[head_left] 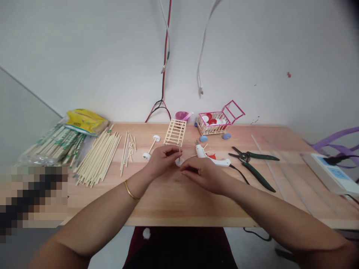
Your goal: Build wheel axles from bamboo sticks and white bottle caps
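My left hand (165,158) pinches a short wooden stick (180,147), which stands upright over a white bottle cap (179,161) on the table. Close beside the cap is my right hand (202,172), thumb and fingers closed together; whatever they hold, if anything, is hidden. To the left lies an axle (153,145) made of a stick with a white cap on each end. Just beyond my hands rests a small slatted stick frame (175,131). A white glue gun (214,160) lies behind my right hand.
Bundled sticks (98,160), shorter cut pieces (129,151) and a yellow packet (85,121) lie left. A pink-edged toy cart (213,125) holding caps stands at the back. Green-handled pliers (252,164), clear glue sticks (269,168) and a power strip (331,172) are right.
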`<state>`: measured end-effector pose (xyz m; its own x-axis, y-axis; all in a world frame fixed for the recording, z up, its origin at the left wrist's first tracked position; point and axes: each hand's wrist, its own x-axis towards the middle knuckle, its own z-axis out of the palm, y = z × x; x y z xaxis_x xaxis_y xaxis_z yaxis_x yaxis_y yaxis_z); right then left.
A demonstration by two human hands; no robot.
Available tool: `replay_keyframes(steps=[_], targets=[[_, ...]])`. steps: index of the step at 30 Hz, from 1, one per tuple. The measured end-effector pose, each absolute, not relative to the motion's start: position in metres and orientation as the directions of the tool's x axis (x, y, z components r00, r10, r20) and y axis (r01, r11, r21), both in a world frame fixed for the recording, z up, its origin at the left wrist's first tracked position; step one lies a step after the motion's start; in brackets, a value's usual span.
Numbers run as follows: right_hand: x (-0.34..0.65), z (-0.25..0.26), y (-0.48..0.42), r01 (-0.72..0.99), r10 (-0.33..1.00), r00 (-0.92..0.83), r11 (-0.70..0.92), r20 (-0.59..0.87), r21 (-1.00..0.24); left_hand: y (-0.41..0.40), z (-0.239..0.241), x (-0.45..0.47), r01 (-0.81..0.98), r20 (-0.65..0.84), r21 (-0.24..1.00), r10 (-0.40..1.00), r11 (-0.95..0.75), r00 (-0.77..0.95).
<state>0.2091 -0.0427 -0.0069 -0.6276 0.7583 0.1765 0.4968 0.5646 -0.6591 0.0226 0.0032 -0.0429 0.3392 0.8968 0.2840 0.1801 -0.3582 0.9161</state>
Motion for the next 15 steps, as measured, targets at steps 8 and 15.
replay_keyframes(steps=[8,15], targets=[[0.196,0.004,-0.067,0.287,0.326,-0.944,0.721,-0.057,-0.631,0.001,-0.045,0.024,0.186,0.273,0.917,0.895,-0.353,0.352],[0.205,-0.007,-0.054,0.340,0.424,-0.905,0.669,-0.036,-0.661,0.002,-0.044,0.023,0.186,0.296,0.908,0.887,-0.377,0.354]])
